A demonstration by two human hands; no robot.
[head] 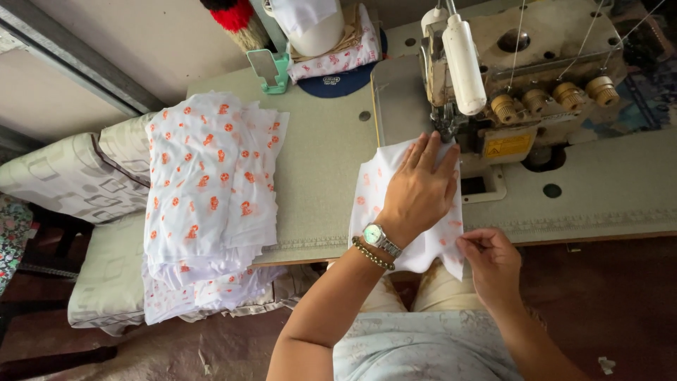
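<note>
Left hand [417, 190] lies flat, fingers spread, on the printed white cloth piece [374, 187] — pointing toward the sewing machine's needle [446, 127]; right hand [491, 259] pinches its near corner at the bench's front edge.

fabric piece [377, 190] | white with orange print | lying flat at frame centre, far edge under the machine's needle, near edge hanging off the table edge

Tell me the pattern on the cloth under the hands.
White cloth with small orange prints; head view.
</note>
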